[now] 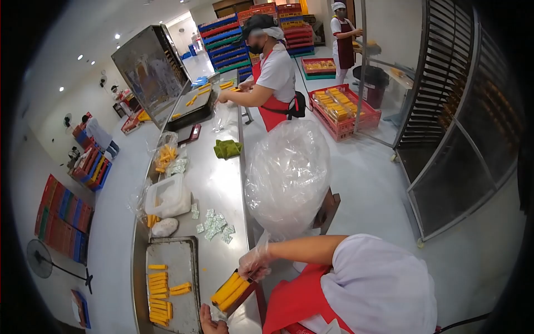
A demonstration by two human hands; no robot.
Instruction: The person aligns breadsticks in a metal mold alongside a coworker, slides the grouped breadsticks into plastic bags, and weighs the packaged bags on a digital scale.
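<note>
A small dark tray [240, 303] with yellow sticks [230, 290] of food lies tilted at the table's near edge. My right hand [255, 264], in a clear plastic glove, is closed on its upper end. At the bottom of the view, my left hand [213, 324] is beside the tray's other end, its fingers at some crumpled clear plastic [218, 314]; part of this hand is cut off by the frame. Left of the hands, a metal baking tray [181, 256] holds several more yellow sticks [158, 292].
Small printed sachets [214, 224], a white tub [168, 196], a green cloth [227, 148] and bagged yellow pieces [166, 157] lie along the steel table [222, 183]. A large clear plastic bag [288, 175] stands beside it. A co-worker [272, 72] works farther up; a rack [445, 100] stands right.
</note>
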